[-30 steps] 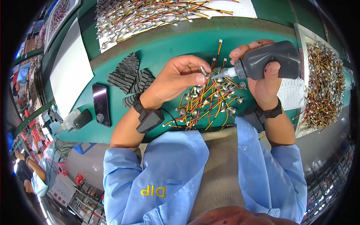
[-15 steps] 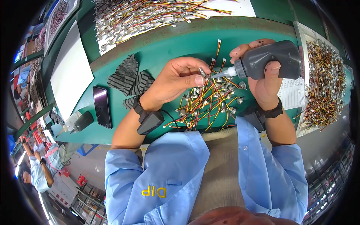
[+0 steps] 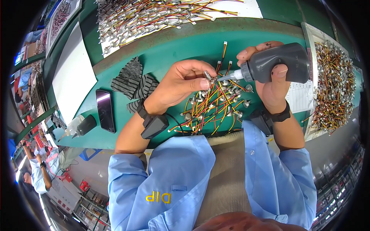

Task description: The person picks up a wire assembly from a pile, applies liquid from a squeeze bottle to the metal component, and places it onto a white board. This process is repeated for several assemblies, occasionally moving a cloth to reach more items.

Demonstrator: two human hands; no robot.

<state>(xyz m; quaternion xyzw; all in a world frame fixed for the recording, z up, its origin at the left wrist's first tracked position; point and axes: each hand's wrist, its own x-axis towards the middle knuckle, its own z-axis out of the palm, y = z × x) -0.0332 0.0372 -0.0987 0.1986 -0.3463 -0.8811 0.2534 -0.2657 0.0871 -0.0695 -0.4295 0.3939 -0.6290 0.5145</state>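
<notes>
My left hand (image 3: 184, 80) pinches a small wired potentiometer (image 3: 208, 74) between thumb and fingers, its metal shaft tilted up. My right hand (image 3: 273, 82) is wrapped round a dark grey squeeze bottle (image 3: 280, 63), held on its side. The bottle's pale tapered nozzle (image 3: 227, 77) points left, its tip at the potentiometer; whether it touches, I cannot tell. Under both hands lies a loose pile of potentiometers (image 3: 219, 106) with red, yellow and black wires and white plugs.
Rows of wired parts lie on a white board (image 3: 252, 9) at the back. A tray (image 3: 311, 46) heaped with more stands right, beside a printed sheet (image 3: 300, 96). Left are a striped grey cloth (image 3: 133, 79), a phone (image 3: 105, 110), white sheet (image 3: 75, 75) and small dark bottle (image 3: 86, 124).
Both hands and the bottle stay nearly still, the nozzle remaining at the potentiometer. At far left a person in the background has shifted slightly.
</notes>
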